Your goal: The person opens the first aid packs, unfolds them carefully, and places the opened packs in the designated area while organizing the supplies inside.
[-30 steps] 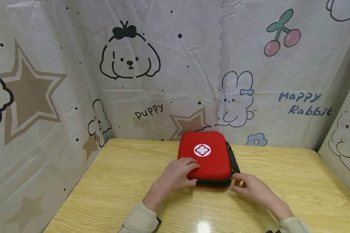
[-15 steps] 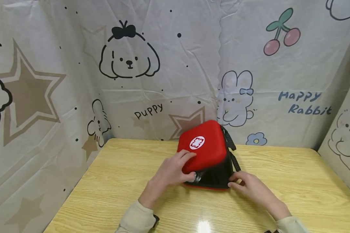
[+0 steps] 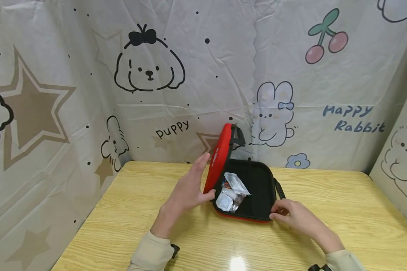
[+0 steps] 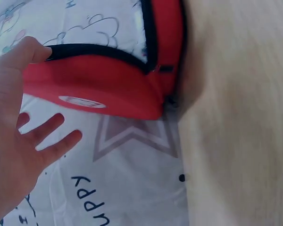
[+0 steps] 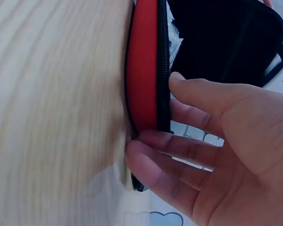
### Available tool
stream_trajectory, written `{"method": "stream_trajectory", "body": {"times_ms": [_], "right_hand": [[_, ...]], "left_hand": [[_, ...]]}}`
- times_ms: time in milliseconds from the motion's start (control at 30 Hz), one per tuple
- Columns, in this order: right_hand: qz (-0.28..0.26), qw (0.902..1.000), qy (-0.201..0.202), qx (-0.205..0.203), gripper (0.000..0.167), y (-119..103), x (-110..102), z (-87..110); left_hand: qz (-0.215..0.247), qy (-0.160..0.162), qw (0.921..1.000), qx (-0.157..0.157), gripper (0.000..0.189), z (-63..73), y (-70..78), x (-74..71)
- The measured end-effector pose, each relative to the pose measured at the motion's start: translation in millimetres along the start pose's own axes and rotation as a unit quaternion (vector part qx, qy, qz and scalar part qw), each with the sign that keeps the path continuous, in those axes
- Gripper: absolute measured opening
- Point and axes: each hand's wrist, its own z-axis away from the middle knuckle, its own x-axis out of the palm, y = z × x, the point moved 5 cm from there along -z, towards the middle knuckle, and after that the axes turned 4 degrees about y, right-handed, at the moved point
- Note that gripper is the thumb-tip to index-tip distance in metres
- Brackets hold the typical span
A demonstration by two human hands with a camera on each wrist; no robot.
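Observation:
A red first aid case [image 3: 261, 188] lies unzipped on the table, its black inside showing. Its red lid [image 3: 218, 162] stands nearly upright on the left side. Small packets [image 3: 235, 183] lie in the left part of the base, partly behind the lid. My left hand [image 3: 186, 192] is at the lid. In the left wrist view the thumb touches the lid's black rim [image 4: 94, 48], while the other fingers are spread and stand off its outer face. My right hand [image 3: 295, 218] pinches the base's near right corner, thumb at the zipper edge [image 5: 163, 70] in the right wrist view.
The wooden table [image 3: 139, 210] extends to both sides of the case. Behind it hangs a printed cloth [image 3: 190, 94], close to the case's far edge. A black strap [image 3: 279, 189] hangs off the base's right side, and another handle [image 3: 237, 136] sits on the lid.
The lid has swung up and left from closed to nearly upright, uncovering the packets. My left hand has moved left with it and its fingers have straightened. My right hand has stayed at the corner.

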Motion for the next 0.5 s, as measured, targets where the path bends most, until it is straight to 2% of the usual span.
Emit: {"method": "stream_trajectory", "body": {"times_ms": [100,167,300,400,500], "right_hand": [[0.003,1.0000,-0.009,0.002,0.012,2,-3,0.9],[0.002,0.9999,-0.012,0.007,0.012,4,-4,1.4],[-0.011,0.9995,-0.016,0.023,0.011,8,-6,2.6],[-0.023,0.9989,-0.019,0.037,0.011,10,-7,4.3],[-0.033,0.9982,-0.021,0.046,0.012,10,-8,5.9]], "left_hand": [[-0.007,0.035,0.9992,-0.018,0.109,-1.2,-3.1,-13.7],[-0.003,0.061,0.9977,-0.031,0.105,-2.1,-5.4,-24.2],[-0.012,0.102,0.9931,-0.057,0.080,-2.6,-15.4,-43.5],[-0.016,0.119,0.9875,-0.102,0.056,-0.2,-28.2,-55.1],[-0.002,0.104,0.9810,-0.164,0.045,3.7,-41.4,-63.4]]}}
